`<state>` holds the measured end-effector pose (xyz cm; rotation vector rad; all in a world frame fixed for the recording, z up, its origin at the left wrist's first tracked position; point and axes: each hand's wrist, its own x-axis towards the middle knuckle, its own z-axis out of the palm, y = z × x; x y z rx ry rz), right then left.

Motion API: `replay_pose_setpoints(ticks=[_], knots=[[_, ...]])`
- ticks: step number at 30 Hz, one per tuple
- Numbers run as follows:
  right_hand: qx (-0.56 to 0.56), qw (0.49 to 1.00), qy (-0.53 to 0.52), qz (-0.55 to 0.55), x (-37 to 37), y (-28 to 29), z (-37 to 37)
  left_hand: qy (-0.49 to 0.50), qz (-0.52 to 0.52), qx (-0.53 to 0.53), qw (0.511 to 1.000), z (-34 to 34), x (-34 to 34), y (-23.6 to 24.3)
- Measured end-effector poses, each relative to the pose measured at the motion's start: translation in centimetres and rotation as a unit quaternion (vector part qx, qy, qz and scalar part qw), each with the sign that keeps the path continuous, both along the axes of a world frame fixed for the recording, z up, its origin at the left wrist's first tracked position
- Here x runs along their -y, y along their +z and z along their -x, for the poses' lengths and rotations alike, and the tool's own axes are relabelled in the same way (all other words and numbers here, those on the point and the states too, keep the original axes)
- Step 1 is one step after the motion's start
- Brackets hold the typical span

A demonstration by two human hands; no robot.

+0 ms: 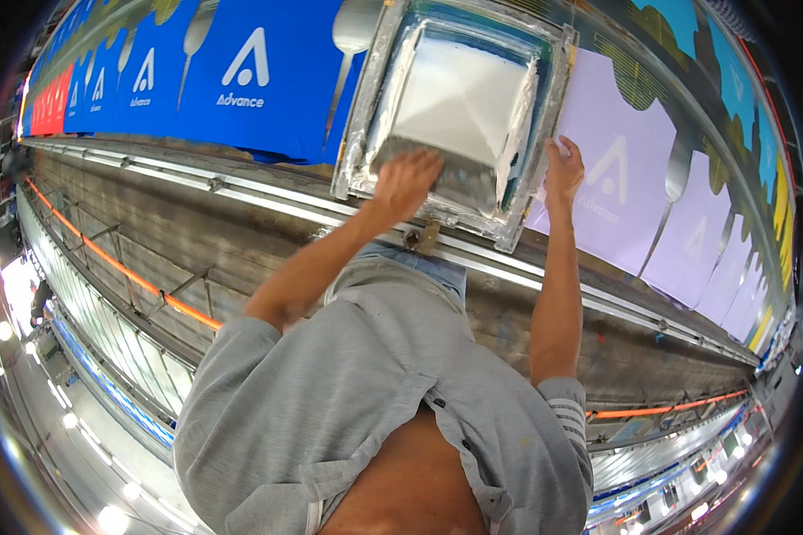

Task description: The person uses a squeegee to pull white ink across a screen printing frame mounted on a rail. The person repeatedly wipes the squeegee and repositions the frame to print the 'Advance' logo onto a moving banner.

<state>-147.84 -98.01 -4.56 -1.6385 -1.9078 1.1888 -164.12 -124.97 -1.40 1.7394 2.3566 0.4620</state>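
A screen printing frame (352, 134) with a taped, paint-smeared border lies on the long table in front of me. Thick white ink (459, 89) covers the mesh inside it. My left hand (408, 183) is closed on a grey squeegee (464, 174) at the near end of the mesh. The squeegee is slightly blurred, and the hand covers its left part. At the frame's right outer edge is my right hand (564, 169), its thumb and fingers apart and slightly curled. Whether its fingertips touch the frame, I cannot tell.
Blue printed panels (281, 71) lie along the table to the left, lilac ones (616, 143) to the right. A metal rail (268, 194) runs along the near table edge, with a small bracket (430, 236) below the frame. An orange pipe (174, 303) runs lower left.
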Motion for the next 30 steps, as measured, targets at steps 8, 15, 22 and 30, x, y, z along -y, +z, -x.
replay_pose_setpoints(ticks=[8, 15, 22, 30], knots=[[-0.085, 0.993, -0.055, -0.063, 1.3, -0.5, 1.7, -0.003, -0.023, 0.06, 0.998, 1.0, 4.4, 3.1], [-0.179, 0.977, -0.009, -0.112, 13.6, -2.7, 17.0, 0.021, 0.06, 0.062, 0.996, 16.6, 14.0, 3.7], [-0.138, 0.986, -0.037, -0.083, 25.7, -0.5, 30.4, 0.031, 0.036, 0.031, 0.998, 28.9, 23.5, 5.4], [-0.113, 0.991, -0.046, -0.057, 28.0, -1.1, 31.8, -0.001, 0.076, 0.049, 0.996, 31.7, 25.2, 4.5]])
